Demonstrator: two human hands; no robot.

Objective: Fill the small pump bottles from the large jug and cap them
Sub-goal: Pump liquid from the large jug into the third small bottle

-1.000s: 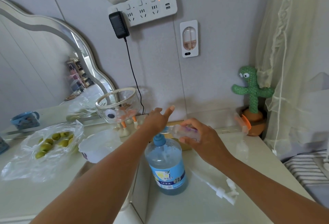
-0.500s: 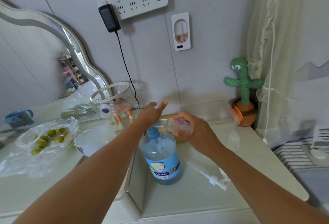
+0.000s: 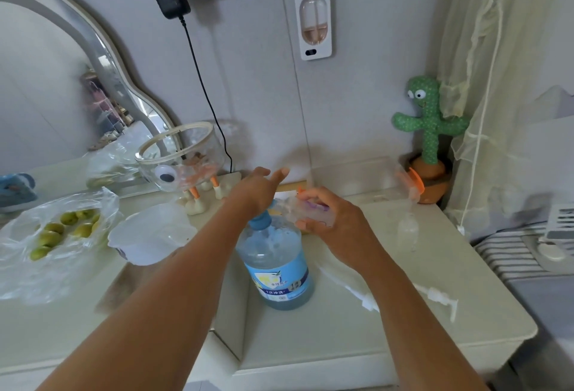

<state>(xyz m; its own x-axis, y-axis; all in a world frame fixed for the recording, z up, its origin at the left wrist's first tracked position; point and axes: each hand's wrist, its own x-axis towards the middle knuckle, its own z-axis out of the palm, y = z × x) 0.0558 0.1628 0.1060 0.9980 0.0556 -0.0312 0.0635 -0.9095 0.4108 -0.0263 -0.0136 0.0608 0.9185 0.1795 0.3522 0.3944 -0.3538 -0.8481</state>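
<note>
Gripping small bottle [image 3: 306, 208] sideways, right hand [image 3: 337, 222]; left hand [image 3: 257, 188] over jug [image 3: 276, 266].

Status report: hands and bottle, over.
Right hand grips small bottle, tilted sideways. Left hand above jug, grip unclear. Pump head loose on table.

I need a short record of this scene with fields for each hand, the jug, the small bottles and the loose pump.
jug: upright on the table, partly full of bluish liquid
left hand: over the jug's blue cap, forefinger straight; grip hidden
right hand: holds small bottle on its side, near the jug's neck
second small bottle: upright, right of the hands
loose pump: lies on the table by the right forearm
</note>
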